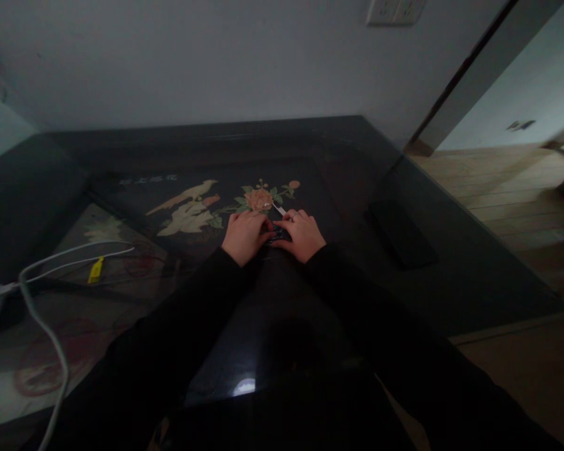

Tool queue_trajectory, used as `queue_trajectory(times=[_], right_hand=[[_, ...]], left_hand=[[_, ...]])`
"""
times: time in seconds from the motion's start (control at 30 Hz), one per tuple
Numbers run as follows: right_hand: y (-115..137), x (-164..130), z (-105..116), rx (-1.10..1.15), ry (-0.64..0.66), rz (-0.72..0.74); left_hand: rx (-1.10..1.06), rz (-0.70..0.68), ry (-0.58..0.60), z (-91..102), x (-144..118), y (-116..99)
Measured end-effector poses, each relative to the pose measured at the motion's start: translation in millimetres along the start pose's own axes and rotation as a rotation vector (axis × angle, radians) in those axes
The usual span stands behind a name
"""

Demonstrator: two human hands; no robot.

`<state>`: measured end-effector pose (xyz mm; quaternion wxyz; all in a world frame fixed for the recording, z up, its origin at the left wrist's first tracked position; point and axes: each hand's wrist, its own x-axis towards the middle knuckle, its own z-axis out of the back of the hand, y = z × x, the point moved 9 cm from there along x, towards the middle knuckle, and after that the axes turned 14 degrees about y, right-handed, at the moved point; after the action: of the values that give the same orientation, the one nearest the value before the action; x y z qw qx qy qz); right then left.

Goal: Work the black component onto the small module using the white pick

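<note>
Resting on dark table point(451, 275), L hand point(244, 235), R hand point(303, 235), small dark obj point(276, 233) btwn

The hands point(272, 235) covered most of a small dark object point(276, 234), too dim to identify. The outlet point(395, 9) was cut off at the top edge. The white cable point(51, 338) ran off the near edge.
</note>
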<state>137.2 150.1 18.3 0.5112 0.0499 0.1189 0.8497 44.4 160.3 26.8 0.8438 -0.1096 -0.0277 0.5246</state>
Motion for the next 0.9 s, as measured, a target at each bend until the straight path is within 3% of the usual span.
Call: queue_trajectory(times=[0.27,0.47,0.67,0.8,0.9], right_hand=[[1.2,-0.5,-0.3,-0.036,0.004,0.005],[0.6,-1.6,3.0,-0.012,0.000,0.006],[-17.8,-5.5,29.4,0.442,-0.084,0.067],[-8.5,-6.0,18.3,0.947,0.209,0.215],[7.0,-13.9,11.6,1.180,0.405,0.296]], left_hand=[[-0.018,-0.010,-0.044,8.8,0.3,-1.1],[-0.090,-0.028,-0.057,26.4,1.7,0.6],[-0.262,-0.198,0.010,43.8,-4.2,-1.0],[-0.463,-0.335,0.126,55.5,-15.0,-14.6],[-0.546,-0.406,0.203,62.7,-22.6,-27.6]])
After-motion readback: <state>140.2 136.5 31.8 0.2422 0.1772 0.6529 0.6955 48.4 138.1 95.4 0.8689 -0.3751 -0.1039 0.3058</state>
